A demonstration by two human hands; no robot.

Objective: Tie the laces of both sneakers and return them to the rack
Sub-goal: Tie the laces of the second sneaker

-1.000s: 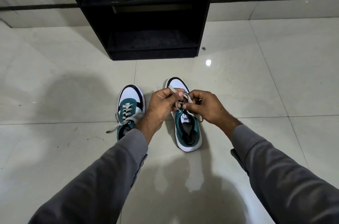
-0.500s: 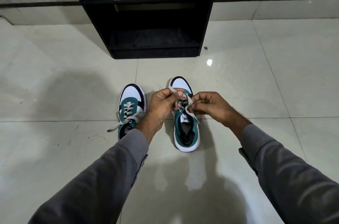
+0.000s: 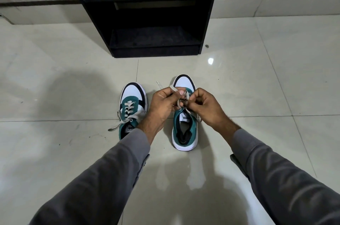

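Two teal, white and black sneakers stand side by side on the floor, toes toward the black rack. The left sneaker has grey laces hanging loose off its left side. Over the right sneaker both hands meet above the tongue. My left hand pinches a grey lace loop between thumb and fingers, with a lace end sticking up to the left. My right hand grips the other lace strand close beside it. The knot itself is hidden by my fingers.
The rack stands against the wall with two dark shelves, the lower one near floor level. Glossy pale floor tiles spread all around. A small dark speck lies by the rack's right foot. Grey sleeves cover both forearms.
My hands have stayed on the right sneaker's laces, with my right hand drawing back in close to my left one. Both sneakers have kept their place.
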